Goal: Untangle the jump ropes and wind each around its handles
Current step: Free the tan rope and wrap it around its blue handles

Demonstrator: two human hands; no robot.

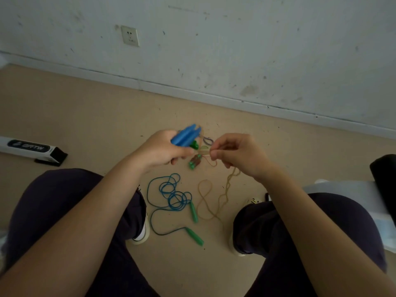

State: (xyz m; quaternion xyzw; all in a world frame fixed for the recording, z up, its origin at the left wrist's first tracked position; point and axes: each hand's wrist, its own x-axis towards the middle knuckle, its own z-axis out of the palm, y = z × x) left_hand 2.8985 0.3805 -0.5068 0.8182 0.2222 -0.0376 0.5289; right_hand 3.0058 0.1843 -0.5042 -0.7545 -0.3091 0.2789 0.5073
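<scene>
Hands work above the floor, between the knees. Left hand has its grip closed round two blue handles, held together. Right hand pinches the tan rope w/ thumb and fingers; the rope hangs down to the floor. Blue rope w/ green handles lies coiled on the floor below. Small green-ended bundle lies under the hands.
</scene>
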